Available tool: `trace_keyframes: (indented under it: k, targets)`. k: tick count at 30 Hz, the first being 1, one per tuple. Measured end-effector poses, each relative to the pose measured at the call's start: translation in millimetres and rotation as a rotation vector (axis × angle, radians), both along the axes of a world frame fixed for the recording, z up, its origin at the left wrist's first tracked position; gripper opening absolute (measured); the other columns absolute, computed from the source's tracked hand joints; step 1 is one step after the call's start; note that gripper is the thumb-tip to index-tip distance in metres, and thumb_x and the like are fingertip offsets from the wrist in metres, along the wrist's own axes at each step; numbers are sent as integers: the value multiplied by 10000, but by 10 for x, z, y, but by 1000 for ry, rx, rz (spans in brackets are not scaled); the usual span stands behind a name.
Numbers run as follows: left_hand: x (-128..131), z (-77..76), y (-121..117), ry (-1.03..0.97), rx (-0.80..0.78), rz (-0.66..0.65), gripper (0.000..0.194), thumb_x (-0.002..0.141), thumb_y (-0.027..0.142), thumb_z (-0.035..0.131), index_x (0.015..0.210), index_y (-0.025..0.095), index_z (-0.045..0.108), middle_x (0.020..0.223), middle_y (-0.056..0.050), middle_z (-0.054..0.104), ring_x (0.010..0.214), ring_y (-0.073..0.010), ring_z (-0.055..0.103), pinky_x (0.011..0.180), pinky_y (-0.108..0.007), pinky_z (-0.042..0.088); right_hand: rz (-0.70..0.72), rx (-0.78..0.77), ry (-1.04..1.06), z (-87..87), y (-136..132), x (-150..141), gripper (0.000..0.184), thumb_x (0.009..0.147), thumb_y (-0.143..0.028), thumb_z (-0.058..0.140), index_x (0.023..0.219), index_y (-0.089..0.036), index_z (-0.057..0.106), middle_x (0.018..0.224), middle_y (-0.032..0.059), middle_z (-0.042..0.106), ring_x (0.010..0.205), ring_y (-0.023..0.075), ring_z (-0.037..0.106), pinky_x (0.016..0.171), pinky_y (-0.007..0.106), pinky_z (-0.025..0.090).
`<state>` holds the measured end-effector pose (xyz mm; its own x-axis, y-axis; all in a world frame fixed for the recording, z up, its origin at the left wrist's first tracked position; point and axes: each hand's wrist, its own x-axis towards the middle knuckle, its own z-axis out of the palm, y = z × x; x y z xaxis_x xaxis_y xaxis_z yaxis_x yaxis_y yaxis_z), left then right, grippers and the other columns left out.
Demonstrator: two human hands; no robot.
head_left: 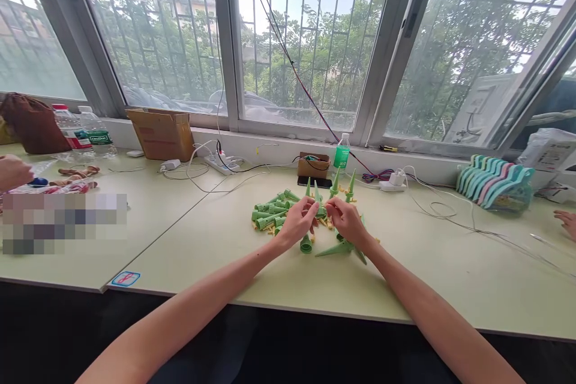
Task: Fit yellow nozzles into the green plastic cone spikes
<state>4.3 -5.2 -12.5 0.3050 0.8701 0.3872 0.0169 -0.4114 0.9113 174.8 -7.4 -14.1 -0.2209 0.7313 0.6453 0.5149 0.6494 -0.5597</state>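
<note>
Over the table's middle, my left hand (300,219) is closed around a green plastic spike (317,193), its pointed end upward. My right hand (346,219) is beside it with thumb and fingers pinched together; whatever they grip is too small or hidden to make out. Left of my hands lies a pile of green spikes (272,211) with wide, hollow ends and small yellow pieces (271,230) among them. Several spikes (334,183) stand upright behind my right hand. One green spike (333,249) lies below it, and another's open end (306,246) faces me.
A small cardboard box (314,165), a dark phone (314,182) and a green-labelled bottle (341,153) stand behind the spikes. Cables and a power strip (224,163) run along the windowsill. Pastel hangers (495,183) sit at right. Other people's hands (13,172) show at both edges.
</note>
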Motion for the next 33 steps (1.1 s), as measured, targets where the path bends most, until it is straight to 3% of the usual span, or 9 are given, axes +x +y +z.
trace_keyframes:
  k: [10, 18, 28, 33]
  targets:
    - [-6, -25, 23, 10, 14, 14, 346, 824, 512, 565, 932, 185, 538, 835, -26, 569, 549, -109, 595, 382, -195, 481, -44, 41, -44, -29, 50, 41, 361, 956, -393, 405, 658, -192, 440, 548, -43, 389, 514, 103, 335, 528, 236, 300]
    - [-20, -36, 18, 8, 31, -27, 354, 812, 484, 597, 1010, 192, 561, 936, -44, 570, 589, -109, 606, 398, -206, 509, -57, 40, -65, -69, 91, 57, 435, 985, -420, 319, 618, -195, 379, 535, -39, 377, 499, 100, 332, 530, 249, 276]
    - [3, -71, 33, 52, 61, 49, 346, 838, 457, 570, 1066, 202, 521, 967, -48, 539, 545, -86, 587, 385, -204, 508, -98, 76, -61, -48, 80, 38, 401, 981, -410, 349, 646, -196, 403, 567, -27, 437, 517, 106, 363, 542, 245, 301]
    - [16, -48, 31, -29, -14, 79, 344, 839, 467, 570, 1022, 194, 472, 926, -37, 538, 509, -85, 590, 378, -218, 502, -124, 76, -17, 2, 42, 17, 363, 974, -396, 376, 670, -201, 413, 560, -34, 421, 512, 110, 356, 544, 241, 313]
